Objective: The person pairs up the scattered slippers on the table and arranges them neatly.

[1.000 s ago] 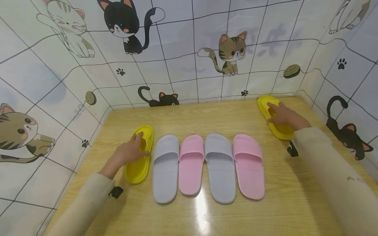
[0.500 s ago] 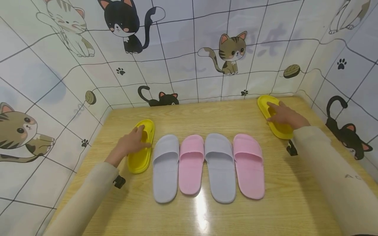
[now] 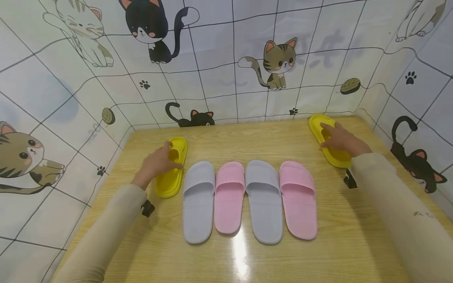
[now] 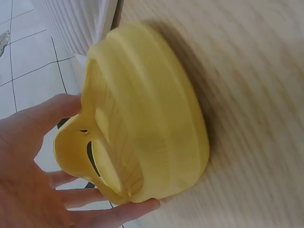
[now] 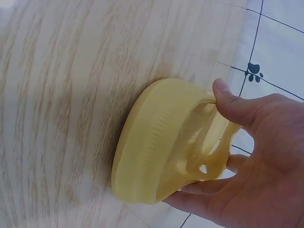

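On the left of the table, my left hand point(image 3: 157, 162) grips a yellow slipper point(image 3: 168, 185) across its upper, thumb on the right side and fingers on the left. The left wrist view shows that slipper's heel point(image 4: 164, 109) low on the wood, the thumb at one edge and fingers along the other. Far back at the right, my right hand point(image 3: 345, 139) holds the matching yellow slipper point(image 3: 337, 158), which lies tilted with its toe near the back wall. In the right wrist view, thumb and fingers pinch this slipper point(image 5: 147, 142) from both sides.
Between the hands lies a row of slippers: grey point(image 3: 198, 214), pink point(image 3: 228, 210), grey point(image 3: 266, 214) and pink point(image 3: 299, 212), toes toward the back. The wooden table point(image 3: 226, 267) meets a cat-print tiled wall point(image 3: 212, 86) behind and on both sides.
My left hand has slid its yellow slipper forward, toward the back wall, and slightly right. The right hand with its slipper and the middle row have stayed in place.
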Demonstrator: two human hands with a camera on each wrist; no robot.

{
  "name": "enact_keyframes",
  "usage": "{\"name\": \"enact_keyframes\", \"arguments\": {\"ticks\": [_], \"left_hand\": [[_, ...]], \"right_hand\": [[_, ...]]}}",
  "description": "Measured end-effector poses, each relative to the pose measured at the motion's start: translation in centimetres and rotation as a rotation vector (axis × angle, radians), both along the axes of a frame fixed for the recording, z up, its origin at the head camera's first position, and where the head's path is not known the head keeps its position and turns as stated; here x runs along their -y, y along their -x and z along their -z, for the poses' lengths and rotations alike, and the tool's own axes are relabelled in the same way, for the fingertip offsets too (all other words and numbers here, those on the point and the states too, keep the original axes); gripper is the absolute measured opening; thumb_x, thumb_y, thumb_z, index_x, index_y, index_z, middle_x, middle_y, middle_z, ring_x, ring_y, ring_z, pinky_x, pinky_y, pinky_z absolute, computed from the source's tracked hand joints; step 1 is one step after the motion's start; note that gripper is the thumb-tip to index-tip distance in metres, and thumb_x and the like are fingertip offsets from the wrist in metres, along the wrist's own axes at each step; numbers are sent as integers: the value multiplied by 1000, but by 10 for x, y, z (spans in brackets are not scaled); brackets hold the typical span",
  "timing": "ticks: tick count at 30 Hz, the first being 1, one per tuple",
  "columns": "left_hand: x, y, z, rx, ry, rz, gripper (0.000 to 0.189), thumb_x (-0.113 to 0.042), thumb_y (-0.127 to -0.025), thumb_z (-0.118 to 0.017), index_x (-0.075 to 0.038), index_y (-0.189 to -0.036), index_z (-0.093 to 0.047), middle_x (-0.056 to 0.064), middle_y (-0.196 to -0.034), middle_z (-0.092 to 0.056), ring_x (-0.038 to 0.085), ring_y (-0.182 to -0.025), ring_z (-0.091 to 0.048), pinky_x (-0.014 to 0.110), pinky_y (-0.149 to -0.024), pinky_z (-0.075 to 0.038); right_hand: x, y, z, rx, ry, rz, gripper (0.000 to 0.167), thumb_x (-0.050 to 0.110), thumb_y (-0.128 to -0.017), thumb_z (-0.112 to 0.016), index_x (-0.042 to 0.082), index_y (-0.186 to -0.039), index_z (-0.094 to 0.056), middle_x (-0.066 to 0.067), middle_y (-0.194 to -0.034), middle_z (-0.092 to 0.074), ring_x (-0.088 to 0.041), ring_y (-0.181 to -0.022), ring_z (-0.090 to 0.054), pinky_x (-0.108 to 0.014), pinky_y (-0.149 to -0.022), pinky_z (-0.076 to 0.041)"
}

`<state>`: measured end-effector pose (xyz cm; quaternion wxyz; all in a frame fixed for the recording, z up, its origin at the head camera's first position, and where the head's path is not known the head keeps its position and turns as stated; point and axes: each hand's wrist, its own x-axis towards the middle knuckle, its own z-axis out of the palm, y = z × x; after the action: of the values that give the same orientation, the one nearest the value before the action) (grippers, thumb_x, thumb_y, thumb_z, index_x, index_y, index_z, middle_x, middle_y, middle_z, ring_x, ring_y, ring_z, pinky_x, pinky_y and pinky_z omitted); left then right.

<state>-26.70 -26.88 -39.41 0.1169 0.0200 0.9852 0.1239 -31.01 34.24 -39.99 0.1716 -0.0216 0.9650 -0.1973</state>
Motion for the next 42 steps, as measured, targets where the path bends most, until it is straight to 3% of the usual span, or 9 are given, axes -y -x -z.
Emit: {"name": "enact_keyframes", "arguments": {"ticks": [4,10,14,18,23,26,37,42], "left_hand": [[-2,7,1,-21,-7,-7,97,-51,-87,-76,-3,-154,-25,32,-145,-53,51,-125,-58,69,-104,-45],[-6,15,5,-79,39,-41,92,-52,-91,-71,-9,-160,-29,39,-151,-39,57,-122,-56,71,-100,-47],[-9,18,9,-108,60,-57,89,-50,-94,-68,-11,-162,-25,34,-145,-51,54,-120,-59,69,-99,-48],[-13,20,14,-70,111,-32,88,-51,-99,-60,-12,-164,-16,34,-146,-52,55,-114,-62,68,-98,-49],[-16,15,12,25,115,-22,108,-52,-92,-67,-15,-167,0,39,-162,-25,65,-124,-53,75,-104,-41],[-18,13,9,59,93,-14,116,-52,-87,-72,-16,-167,5,39,-164,-19,66,-126,-50,77,-107,-36],[-16,26,7,43,100,24,109,-50,-90,-67,-18,-167,3,39,-163,-21,57,-109,-62,69,-100,-47],[-20,33,6,38,81,26,105,-50,-89,-65,-19,-167,-2,35,-159,-36,54,-113,-62,67,-101,-48]], "right_hand": [[0,-2,0,5,12,10,91,31,-101,-64,7,-165,-5,-43,-161,14,-67,-147,1,-85,-112,-9],[4,-3,-1,-10,27,4,90,26,-100,-65,5,-165,-6,-45,-161,12,-68,-147,0,-84,-113,-8],[6,-3,-2,-8,22,14,90,26,-100,-66,6,-165,-7,-45,-161,12,-69,-146,-2,-83,-113,-9],[7,-3,-3,-6,14,18,90,25,-100,-66,6,-165,-7,-45,-160,12,-69,-146,-2,-83,-113,-10],[6,-3,-1,-8,4,25,90,25,-100,-66,7,-165,-7,-45,-160,12,-69,-146,-4,-83,-113,-11],[5,-2,-1,-6,-3,33,90,24,-100,-66,7,-165,-7,-45,-160,12,-70,-145,-5,-83,-113,-12],[4,1,-1,5,-6,52,90,29,-101,-65,11,-166,-5,-42,-162,15,-69,-145,-5,-84,-112,-13],[4,1,-1,12,-15,49,90,28,-101,-65,10,-166,-5,-43,-161,15,-70,-145,-6,-84,-112,-14]]}}
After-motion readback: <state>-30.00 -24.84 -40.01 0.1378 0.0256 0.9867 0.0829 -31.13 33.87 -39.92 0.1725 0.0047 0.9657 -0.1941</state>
